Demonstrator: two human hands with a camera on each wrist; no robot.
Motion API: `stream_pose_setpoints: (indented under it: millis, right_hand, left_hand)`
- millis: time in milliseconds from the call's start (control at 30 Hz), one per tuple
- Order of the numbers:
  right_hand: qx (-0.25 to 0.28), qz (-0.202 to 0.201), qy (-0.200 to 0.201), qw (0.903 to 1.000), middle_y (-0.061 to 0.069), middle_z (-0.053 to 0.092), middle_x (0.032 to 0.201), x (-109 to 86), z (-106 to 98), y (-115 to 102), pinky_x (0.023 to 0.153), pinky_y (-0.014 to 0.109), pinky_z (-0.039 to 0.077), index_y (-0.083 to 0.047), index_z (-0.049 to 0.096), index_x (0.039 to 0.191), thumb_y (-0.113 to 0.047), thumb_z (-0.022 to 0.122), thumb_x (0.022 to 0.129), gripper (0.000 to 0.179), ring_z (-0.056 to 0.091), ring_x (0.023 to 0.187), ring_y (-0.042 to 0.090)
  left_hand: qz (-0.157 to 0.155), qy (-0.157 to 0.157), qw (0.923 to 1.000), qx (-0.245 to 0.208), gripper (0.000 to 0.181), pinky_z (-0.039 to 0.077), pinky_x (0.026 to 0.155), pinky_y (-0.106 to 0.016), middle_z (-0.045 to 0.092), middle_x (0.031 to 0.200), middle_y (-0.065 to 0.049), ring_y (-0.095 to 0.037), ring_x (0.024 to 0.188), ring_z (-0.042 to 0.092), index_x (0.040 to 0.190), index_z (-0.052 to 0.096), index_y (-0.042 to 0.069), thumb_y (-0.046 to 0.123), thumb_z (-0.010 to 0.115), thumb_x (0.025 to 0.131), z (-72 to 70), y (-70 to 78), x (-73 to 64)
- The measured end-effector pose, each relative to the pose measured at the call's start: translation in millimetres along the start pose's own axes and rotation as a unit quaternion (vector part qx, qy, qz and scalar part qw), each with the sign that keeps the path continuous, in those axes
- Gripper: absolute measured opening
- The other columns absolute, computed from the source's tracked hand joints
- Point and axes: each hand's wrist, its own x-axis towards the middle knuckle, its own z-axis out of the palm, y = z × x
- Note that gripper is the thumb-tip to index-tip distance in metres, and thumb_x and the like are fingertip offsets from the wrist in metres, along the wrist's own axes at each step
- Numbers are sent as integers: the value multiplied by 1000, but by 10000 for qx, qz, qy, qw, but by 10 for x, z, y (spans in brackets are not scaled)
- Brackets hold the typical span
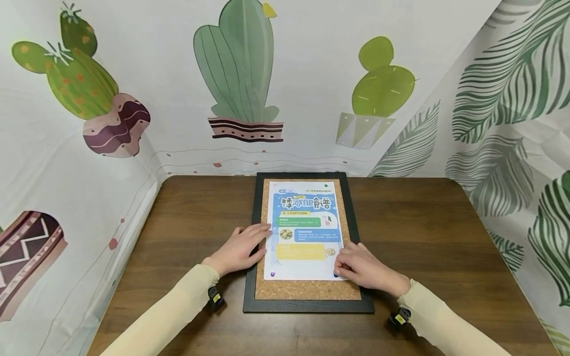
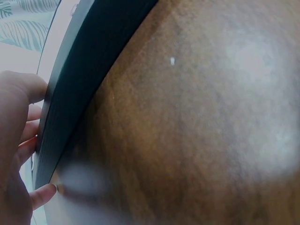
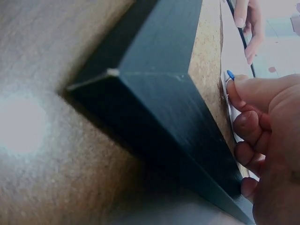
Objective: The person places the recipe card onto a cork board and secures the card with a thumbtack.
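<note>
A black-framed cork board [image 1: 307, 290] lies on the table with a printed paper poster [image 1: 298, 269] on it. My right hand [image 1: 368, 267] is at the poster's lower right corner; its thumb and index finger pinch a blue pushpin [image 3: 230, 74]. The pin's point is hidden. On the left side of the black frame [image 1: 250, 291] rests my left hand [image 1: 240, 249], fingers extended onto the board's edge and the poster's left margin. A purple pushpin [image 1: 272, 274] sits at the poster's lower left, a green pushpin [image 1: 326, 186] at its upper right, and a pale pink one [image 1: 274, 185] at its upper left.
The board stands on a dark brown wooden table [image 1: 445, 237], its top end near the table's back edge. Behind hangs a white cloth [image 1: 311, 74] printed with cacti and leaves. Small black wrist cameras are strapped to both sleeves [image 1: 178, 306].
</note>
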Motion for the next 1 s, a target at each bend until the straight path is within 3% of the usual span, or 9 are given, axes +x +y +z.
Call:
stream_pose_setpoints:
  millis: [200,600,1000]
  right_hand:
    - [-52,-7,-8,10000,-22,45,72,12,-17,-12,74,29,28,-30,65,80,-22,75,95,21,39,78,4]
    - [204,259,-171,9993,-21,48,74,18,-37,12,76,30,29,-30,67,82,-31,77,96,17,41,80,4]
    - [278,96,13,9996,-21,47,74,12,-27,17,76,30,26,-29,65,80,-27,78,94,19,38,79,4]
  left_hand:
    - [8,9,10000,-5,52,39,102,-59,44,162,-9,-27,151,38,152,54,9,31,60,105,-1,-8,0]
    - [55,45,10000,27,52,39,101,-59,44,162,-9,-26,151,38,151,54,9,31,60,105,19,-27,8]
    - [96,77,9999,73,51,39,100,-59,46,161,-9,-26,151,39,150,55,9,30,61,104,17,-19,5]
